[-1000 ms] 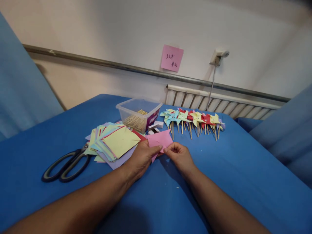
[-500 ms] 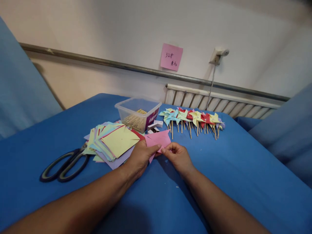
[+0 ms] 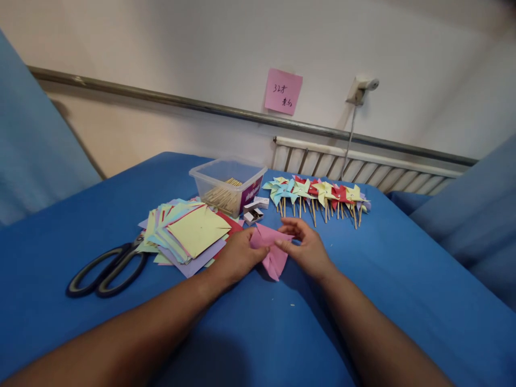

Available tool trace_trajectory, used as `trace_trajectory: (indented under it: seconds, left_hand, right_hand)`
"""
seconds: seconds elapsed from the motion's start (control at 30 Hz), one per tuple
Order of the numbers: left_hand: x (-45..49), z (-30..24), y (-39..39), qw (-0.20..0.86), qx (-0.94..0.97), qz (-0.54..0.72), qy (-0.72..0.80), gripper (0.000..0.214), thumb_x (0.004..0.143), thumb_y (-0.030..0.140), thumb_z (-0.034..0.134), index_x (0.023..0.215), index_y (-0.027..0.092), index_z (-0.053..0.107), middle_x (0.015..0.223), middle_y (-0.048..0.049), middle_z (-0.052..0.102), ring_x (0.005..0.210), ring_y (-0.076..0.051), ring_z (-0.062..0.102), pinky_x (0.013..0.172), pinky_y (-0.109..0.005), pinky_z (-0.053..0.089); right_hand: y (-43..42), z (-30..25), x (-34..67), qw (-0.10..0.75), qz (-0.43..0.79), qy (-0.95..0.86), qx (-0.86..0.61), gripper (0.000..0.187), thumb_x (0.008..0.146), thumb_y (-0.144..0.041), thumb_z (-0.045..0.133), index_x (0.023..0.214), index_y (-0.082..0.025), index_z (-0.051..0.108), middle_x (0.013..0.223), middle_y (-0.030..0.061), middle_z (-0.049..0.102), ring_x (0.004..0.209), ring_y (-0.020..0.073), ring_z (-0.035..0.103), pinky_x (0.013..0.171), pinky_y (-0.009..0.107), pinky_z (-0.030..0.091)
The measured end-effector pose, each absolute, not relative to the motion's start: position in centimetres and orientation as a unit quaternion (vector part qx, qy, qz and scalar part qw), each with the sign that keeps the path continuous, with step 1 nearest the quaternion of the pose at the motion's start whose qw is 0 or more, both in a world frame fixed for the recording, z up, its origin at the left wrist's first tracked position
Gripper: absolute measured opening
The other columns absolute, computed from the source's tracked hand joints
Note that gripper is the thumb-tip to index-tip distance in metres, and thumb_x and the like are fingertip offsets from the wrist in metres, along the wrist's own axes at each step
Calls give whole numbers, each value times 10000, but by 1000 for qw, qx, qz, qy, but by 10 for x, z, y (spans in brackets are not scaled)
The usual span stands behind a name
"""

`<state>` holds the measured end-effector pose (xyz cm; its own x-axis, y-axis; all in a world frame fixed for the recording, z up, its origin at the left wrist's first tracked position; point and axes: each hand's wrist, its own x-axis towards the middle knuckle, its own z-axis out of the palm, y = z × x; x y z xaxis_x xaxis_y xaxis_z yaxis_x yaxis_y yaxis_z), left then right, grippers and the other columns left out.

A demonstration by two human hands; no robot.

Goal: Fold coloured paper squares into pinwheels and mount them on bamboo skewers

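Both of my hands meet on a pink paper square (image 3: 271, 251) with folded flaps, low over the blue table (image 3: 395, 290). My left hand (image 3: 238, 257) pinches its left side with thumb and fingertips. My right hand (image 3: 307, 248) grips the right side, its fingers curled over a flap near the centre. To the left of my left hand lies a stack of coloured paper squares (image 3: 189, 232). A row of finished paper pinwheels on sticks (image 3: 318, 196) lies just beyond my right hand.
Black scissors (image 3: 108, 267) lie at the left of the paper stack. A clear plastic tub of wooden sticks (image 3: 228, 185) and a small open box of pins (image 3: 254, 214) stand behind the hands. A pink note (image 3: 282, 91), a rail and a radiator are on the wall.
The pink paper has been turned and folded: it lay flat with a point up, now its flaps are bent toward the centre and one corner hangs down. My right hand moved up over it.
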<state>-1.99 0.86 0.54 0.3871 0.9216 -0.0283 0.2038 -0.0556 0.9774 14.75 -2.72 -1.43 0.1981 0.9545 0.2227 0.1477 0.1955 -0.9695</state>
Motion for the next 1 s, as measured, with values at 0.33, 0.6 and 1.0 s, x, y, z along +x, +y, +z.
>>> trace_trajectory:
  seconds: [0.33, 0.6, 1.0]
  left_hand:
    - [-24, 11, 5, 406, 754, 301, 420, 249, 620, 207, 658, 865, 178, 696, 703, -9, 668, 614, -182, 560, 544, -259, 373]
    - [-18, 12, 7, 599, 574, 356, 429, 385, 581, 235, 766, 942, 142, 667, 801, -56, 711, 706, -208, 640, 642, -290, 462]
    - [-15, 1, 3, 758, 414, 342, 369, 181, 669, 262, 755, 749, 131, 657, 706, -37, 662, 614, -125, 583, 609, -248, 431]
  right_hand:
    - [-34, -17, 134, 497, 386, -581, -517, 250, 707, -213, 663, 955, -228, 651, 839, 1, 681, 744, 155, 613, 645, 268, 465]
    - [-29, -17, 128, 615, 484, -404, -475, 279, 637, -310, 741, 846, -185, 605, 768, -2, 679, 618, 139, 600, 617, 280, 490]
    - [-35, -14, 120, 653, 533, -320, -433, 316, 625, -312, 772, 853, -176, 601, 759, 5, 683, 614, 134, 605, 636, 286, 491]
